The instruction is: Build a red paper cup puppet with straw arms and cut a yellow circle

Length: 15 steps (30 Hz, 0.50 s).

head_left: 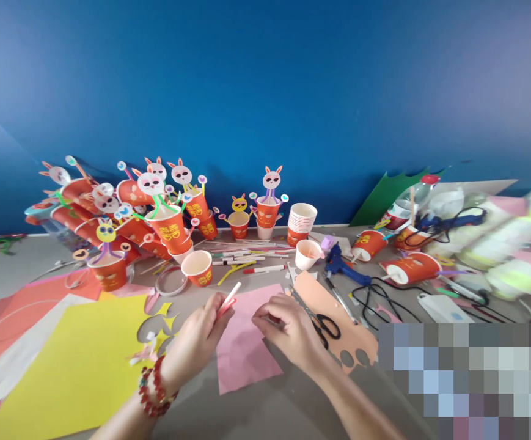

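Now the left hand pinches a white marker in its grip above the pink paper on the tabletop; the right hand presses that sheet, its grip clenched, beside black scissors.

pixelated patch hiding table corner, blurred rolls at right edge

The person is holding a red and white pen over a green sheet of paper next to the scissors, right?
Not quite. In the head view the left hand holds the red and white pen, and the scissors lie beside, but the sheet of paper is pink, not green.
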Available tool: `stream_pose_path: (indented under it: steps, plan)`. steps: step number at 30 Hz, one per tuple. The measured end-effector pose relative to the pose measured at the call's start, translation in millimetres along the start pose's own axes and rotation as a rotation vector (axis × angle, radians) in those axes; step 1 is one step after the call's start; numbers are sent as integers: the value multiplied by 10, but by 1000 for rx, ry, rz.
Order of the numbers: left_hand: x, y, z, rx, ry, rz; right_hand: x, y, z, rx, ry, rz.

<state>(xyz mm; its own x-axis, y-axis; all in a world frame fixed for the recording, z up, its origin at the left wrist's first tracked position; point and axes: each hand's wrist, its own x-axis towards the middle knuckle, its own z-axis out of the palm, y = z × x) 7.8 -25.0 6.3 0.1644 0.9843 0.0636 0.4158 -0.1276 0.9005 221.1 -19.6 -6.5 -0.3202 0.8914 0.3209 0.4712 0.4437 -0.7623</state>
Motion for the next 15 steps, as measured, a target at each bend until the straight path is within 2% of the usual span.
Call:
stream_pose_path:
  steps: [2,4,6,9,11,15]
  plan:
    - [-14,16,35,54,68,34,-6,3,4,-67,16,-7]
    - [-28,31,54,9,59,28,-10,-10,-8,-114,41,-21]
    - [-33,34,56,-150,-22,-38,-8,-34,-42,-128,64,-46]
    - [-15,11,25,-508,-222,-232,1,-72,-124,-72,58,-82]
    - [9,-6,-7,-701,-308,-315,5,-86,-180,-10,39,-100]
    - [49,-17,-42,-900,-355,-331,-6,-79,-249,70,22,-141]
